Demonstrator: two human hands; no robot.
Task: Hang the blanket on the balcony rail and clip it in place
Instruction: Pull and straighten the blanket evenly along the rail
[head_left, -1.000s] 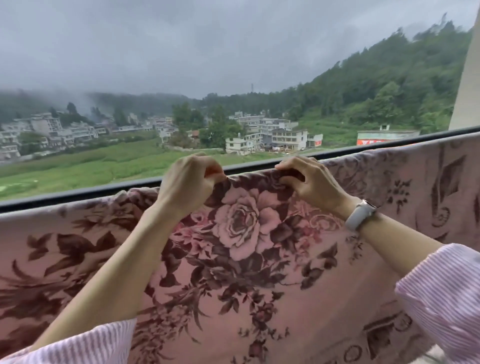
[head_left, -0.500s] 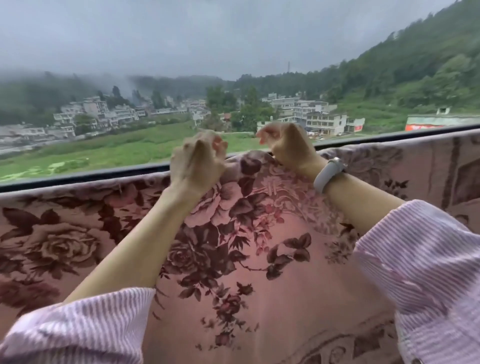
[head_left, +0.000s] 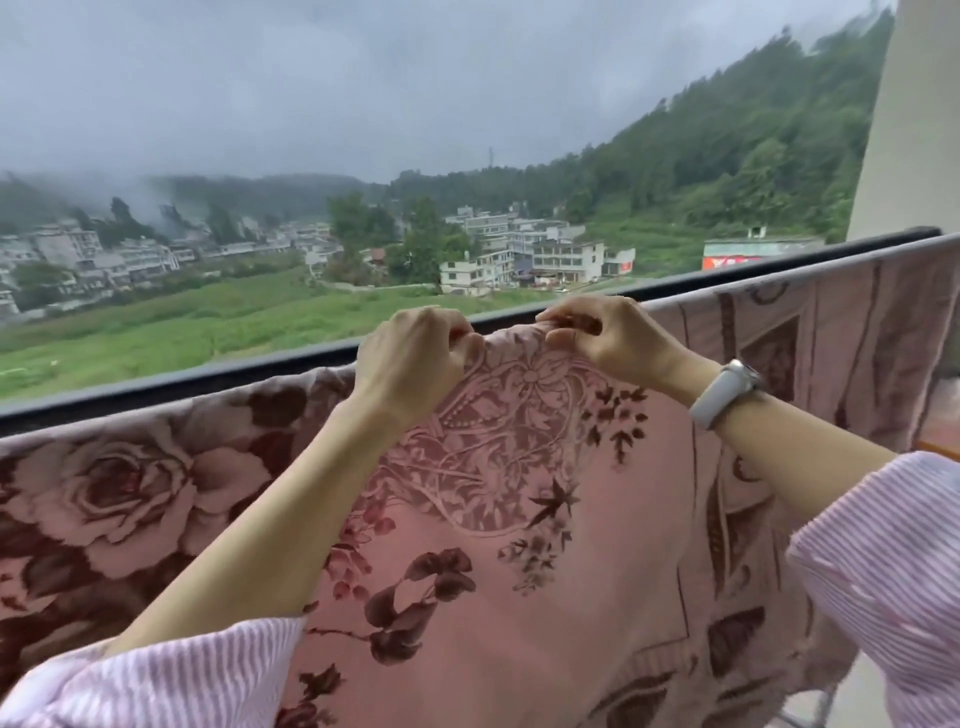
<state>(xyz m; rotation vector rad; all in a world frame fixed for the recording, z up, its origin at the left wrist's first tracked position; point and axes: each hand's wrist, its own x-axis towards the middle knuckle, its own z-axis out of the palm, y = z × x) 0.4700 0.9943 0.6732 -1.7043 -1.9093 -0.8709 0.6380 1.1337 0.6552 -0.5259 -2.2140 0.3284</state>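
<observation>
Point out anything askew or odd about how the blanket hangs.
The blanket is bunched into a raised hump where the left hand and right hand pinch it; elsewhere it lies flat along the rail.

The blanket (head_left: 519, 597) is dusty pink, printed with dark maroon leaves and sprigs near the middle, a large rose in pale pink and deep wine red at the left, and a paler lace-like medallion just under the top edge. Its right part carries maroon-outlined border bands and panels. The rail (head_left: 171, 382) behind it is black. Both sleeves (head_left: 883, 571) are white with fine pink-lilac stripes. The watch band (head_left: 719, 397) on the right wrist is pale grey-white. Far off lie green fields, whitish buildings, one red-fronted building at right, dark green hillside, grey sky.
</observation>
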